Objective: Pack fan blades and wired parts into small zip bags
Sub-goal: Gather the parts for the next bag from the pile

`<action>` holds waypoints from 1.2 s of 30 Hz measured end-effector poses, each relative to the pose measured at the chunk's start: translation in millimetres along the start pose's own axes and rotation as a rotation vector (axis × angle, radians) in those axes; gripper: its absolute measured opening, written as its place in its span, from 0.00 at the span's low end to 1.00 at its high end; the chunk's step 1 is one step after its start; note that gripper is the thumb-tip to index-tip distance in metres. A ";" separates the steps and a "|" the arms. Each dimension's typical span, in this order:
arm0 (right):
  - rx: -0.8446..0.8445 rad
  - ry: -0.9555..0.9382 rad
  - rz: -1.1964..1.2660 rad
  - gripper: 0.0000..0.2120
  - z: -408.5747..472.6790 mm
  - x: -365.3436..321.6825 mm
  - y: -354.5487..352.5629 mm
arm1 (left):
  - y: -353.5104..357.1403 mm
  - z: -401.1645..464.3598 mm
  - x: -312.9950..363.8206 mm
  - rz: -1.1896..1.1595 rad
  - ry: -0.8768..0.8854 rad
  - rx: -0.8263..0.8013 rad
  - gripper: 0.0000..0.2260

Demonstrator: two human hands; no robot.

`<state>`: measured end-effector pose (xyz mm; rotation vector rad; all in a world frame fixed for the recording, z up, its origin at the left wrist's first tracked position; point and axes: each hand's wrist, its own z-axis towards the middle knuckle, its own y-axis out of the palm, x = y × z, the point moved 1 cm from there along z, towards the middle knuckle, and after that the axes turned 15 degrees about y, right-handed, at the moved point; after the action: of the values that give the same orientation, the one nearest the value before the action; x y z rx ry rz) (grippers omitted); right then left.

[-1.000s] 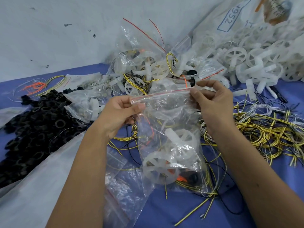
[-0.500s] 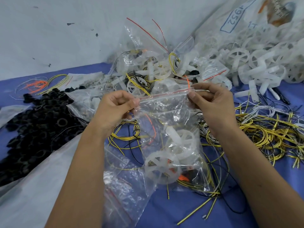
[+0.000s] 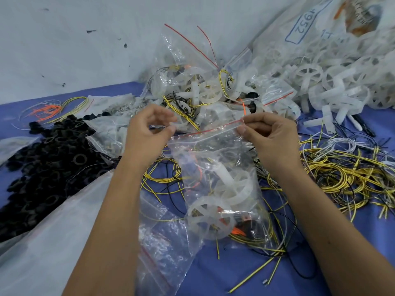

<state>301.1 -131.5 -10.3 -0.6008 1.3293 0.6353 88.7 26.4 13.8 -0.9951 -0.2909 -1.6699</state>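
A: While the right hand [image 3: 271, 135] pinches the zip bag [image 3: 218, 178] at its top right corner, thumb and forefinger closed on the red-lined strip, the bag hangs from that one corner. Two white fan blades [image 3: 210, 220] and some wires sit in its bottom half.

B: Left hand?

A: The left hand [image 3: 147, 133] is at 9 o'clock from the bag mouth, fingers loosely curled. Fingertips look just off the strip's left end. Can't tell for sure if they touch plastic, but I see no firm hold.

B: So the strip's axis?

A: Runs roughly 8 to 2 o'clock, low at the left end, high at the right. That sag is the relation that matters. The free end lies at 3 o'clock from the left fingertips, very near.

B: Next move, your guess?

A: Either the seal is finished and the bag goes to the pile of filled bags [image 3: 192, 88] at 12 o'clock, or the left hand re-pinches the low end to run the zip flat. Right hand is the only one carrying load.

B: Risk?

A: Single-corner hold, so the bag can swing or twist. Loose yellow wires [image 3: 342, 174] at 3 o'clock could snag it.
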 end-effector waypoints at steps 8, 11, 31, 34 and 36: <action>-0.121 -0.162 -0.074 0.10 -9.9 -7.5 9.7 | 61.5 1.7 40.1 0.130 0.276 -0.305 0.03; -0.100 -0.177 -0.079 0.09 -9.5 -6.9 8.8 | 62.5 0.4 35.6 0.099 0.230 -0.311 0.02; -0.112 -0.183 -0.199 0.02 -5.6 -4.7 5.8 | 63.5 0.8 34.9 0.169 0.240 -0.358 0.02; -0.111 -0.204 -0.215 0.03 -7.6 -7.1 6.1 | 63.6 0.4 34.9 0.158 0.248 -0.337 0.02; -0.107 -0.213 -0.231 0.02 -8.5 -8.1 6.4 | 64.3 0.0 35.6 0.150 0.262 -0.338 0.02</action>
<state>289.6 -133.8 -3.7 -0.7404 1.0148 0.5661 144.7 -20.6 21.0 -1.0005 0.2420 -1.7197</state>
